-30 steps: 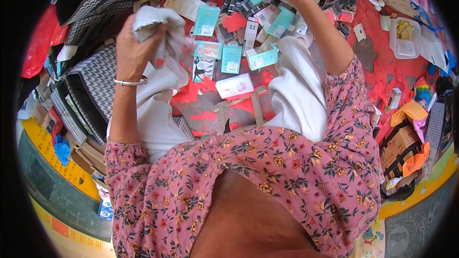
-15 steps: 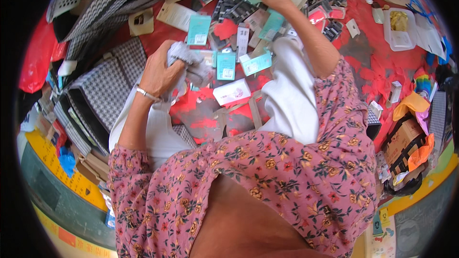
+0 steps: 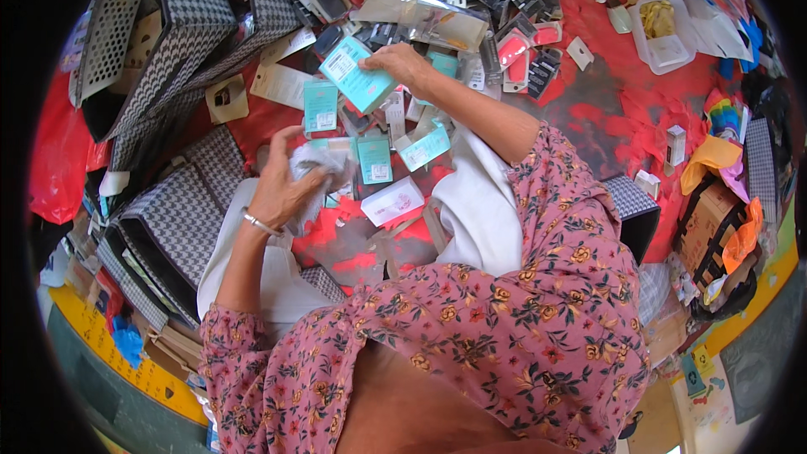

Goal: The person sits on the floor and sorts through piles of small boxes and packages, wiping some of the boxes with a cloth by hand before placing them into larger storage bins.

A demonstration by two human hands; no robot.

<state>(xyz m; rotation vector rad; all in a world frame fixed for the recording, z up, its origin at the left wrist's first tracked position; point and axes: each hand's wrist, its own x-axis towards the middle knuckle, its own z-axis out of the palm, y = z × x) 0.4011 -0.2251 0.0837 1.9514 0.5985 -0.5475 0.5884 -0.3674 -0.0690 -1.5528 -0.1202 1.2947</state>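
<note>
My left hand [image 3: 282, 189], with a bracelet at its wrist, grips a crumpled grey-white cloth [image 3: 307, 175] above my knee. In my right hand [image 3: 405, 67] is a teal box [image 3: 360, 77] with a white label, pinched at its right side and raised over the pile. Below it lie more small boxes: a teal box standing near the cloth [image 3: 321, 108], another teal box [image 3: 374, 161], a tilted teal-and-white box [image 3: 425, 146] and a white box with pink print [image 3: 392, 202]. The box's underside is hidden.
Several dark and pink blister packs [image 3: 517, 46] are heaped at the far side. Houndstooth storage boxes [image 3: 181, 210] crowd the left. A clear plastic tub [image 3: 664, 46] sits far right. On the right are a cardboard carton [image 3: 710, 219] and a small white box [image 3: 675, 145] on the worn red floor.
My right hand has brought the teal box nearer and to the left from the far pile. My left hand keeps the cloth, its fingers more spread. The whole view has shifted somewhat.
</note>
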